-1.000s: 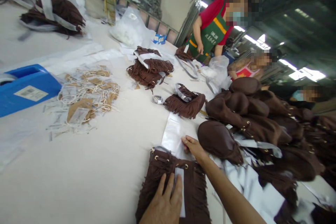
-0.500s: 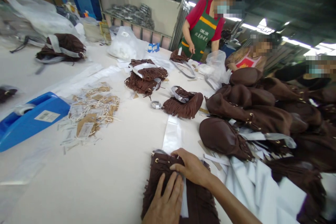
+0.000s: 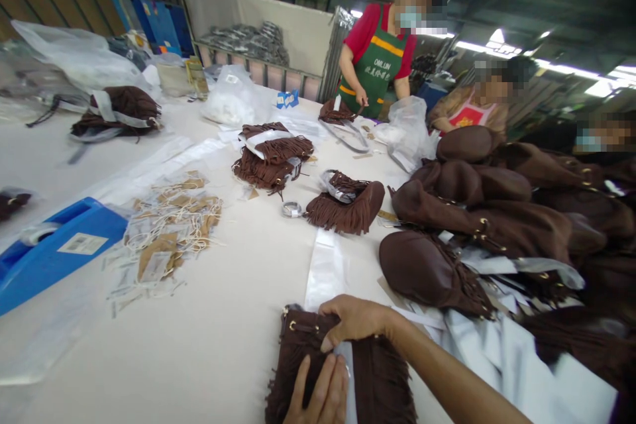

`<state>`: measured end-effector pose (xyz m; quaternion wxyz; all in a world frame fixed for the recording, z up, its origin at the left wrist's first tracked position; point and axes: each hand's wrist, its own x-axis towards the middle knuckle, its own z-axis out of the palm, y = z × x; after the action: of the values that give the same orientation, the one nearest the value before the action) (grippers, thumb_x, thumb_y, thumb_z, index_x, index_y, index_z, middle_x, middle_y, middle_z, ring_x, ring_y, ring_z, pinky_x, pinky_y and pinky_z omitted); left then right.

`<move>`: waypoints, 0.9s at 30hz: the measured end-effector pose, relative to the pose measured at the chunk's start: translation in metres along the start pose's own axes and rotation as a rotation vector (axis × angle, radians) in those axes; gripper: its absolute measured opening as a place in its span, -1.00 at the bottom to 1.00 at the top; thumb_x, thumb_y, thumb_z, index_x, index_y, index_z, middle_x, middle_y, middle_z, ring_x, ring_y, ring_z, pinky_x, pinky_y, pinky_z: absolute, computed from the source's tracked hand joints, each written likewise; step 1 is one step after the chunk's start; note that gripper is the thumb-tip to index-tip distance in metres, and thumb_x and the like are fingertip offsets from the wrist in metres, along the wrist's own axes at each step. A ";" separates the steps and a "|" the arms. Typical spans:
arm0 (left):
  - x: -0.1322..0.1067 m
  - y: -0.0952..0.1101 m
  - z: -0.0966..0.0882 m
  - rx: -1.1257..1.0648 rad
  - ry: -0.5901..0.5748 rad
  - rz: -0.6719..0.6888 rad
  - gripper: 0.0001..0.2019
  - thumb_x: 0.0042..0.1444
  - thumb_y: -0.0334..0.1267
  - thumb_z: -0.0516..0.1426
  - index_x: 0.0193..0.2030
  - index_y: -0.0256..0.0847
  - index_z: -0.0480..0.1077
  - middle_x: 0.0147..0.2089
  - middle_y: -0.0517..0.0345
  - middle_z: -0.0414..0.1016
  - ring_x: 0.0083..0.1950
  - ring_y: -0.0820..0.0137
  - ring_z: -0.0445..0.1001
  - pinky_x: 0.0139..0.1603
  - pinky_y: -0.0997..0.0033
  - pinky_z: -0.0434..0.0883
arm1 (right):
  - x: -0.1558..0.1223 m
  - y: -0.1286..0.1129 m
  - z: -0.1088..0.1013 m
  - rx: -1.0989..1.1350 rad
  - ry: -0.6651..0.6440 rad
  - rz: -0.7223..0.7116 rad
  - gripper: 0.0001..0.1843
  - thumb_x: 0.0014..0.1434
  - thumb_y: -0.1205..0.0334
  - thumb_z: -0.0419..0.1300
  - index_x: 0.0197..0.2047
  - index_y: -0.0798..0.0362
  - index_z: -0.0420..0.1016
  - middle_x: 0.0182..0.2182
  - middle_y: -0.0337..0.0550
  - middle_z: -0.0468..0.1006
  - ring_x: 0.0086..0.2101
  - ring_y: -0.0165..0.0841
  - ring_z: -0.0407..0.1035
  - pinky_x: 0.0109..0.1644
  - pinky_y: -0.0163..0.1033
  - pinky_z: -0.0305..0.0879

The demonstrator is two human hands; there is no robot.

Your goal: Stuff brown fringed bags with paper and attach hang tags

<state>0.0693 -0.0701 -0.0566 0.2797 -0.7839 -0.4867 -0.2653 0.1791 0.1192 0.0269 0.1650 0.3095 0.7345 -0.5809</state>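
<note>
A brown fringed suede bag (image 3: 377,381) lies flat at the near edge of the white table (image 3: 238,318). My left hand (image 3: 318,394) rests flat on the bag, fingers stretched out beside a white strip (image 3: 349,371) that runs down its front. My right hand (image 3: 354,319) curls over the bag's top edge by the gold eyelets, its fingers bent down onto the upper end of the strip. A longer white strip (image 3: 324,271) lies on the table just beyond the bag.
A heap of brown bags (image 3: 497,212) fills the right side. More fringed bags (image 3: 271,156) lie mid-table, tags with string (image 3: 169,228) and a blue tape dispenser (image 3: 54,248) to the left. A person in a green apron (image 3: 380,59) works at the far end.
My right hand has come back from the white strip beyond the bag onto the bag's top edge and curled shut. My left hand has slid lower. The view has tilted up.
</note>
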 end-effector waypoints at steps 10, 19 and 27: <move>0.006 -0.007 -0.018 -0.034 -0.256 0.075 -0.57 0.27 -0.14 0.01 0.19 -0.30 0.33 0.34 -0.17 0.20 0.36 0.05 0.13 0.37 -0.18 -0.13 | 0.010 -0.006 0.001 -0.016 -0.136 0.051 -0.82 -0.06 0.21 0.28 -0.35 0.10 0.56 -0.56 -0.37 0.43 -0.49 -0.46 0.27 -0.35 -0.37 0.24; 0.014 -0.006 -0.041 -0.121 -0.387 0.014 -0.45 0.30 -0.10 -0.06 0.30 -0.44 0.21 0.33 -0.23 0.22 0.37 0.08 0.13 0.36 0.02 0.02 | -0.039 -0.034 0.066 -0.543 0.838 -0.006 -0.77 0.25 0.06 0.10 -0.24 0.03 0.46 -0.28 -0.15 0.51 -0.24 -0.32 0.41 -0.15 -0.28 0.22; 0.036 -0.009 0.042 -0.183 -0.524 -0.080 -0.61 0.17 -0.45 -0.01 0.00 -0.09 0.53 -0.24 0.01 0.62 -0.26 0.24 0.58 -0.37 0.27 0.48 | 0.004 -0.052 0.095 -0.549 0.887 0.342 -0.80 0.08 0.29 0.22 -0.19 0.10 0.55 -0.19 0.03 0.60 -0.16 -0.14 0.48 -0.14 -0.20 0.24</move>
<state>0.0810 -0.0149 -0.0594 0.0618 -0.8278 -0.5472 -0.1074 0.1315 0.0222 0.0374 0.0062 0.5851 0.7976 -0.1466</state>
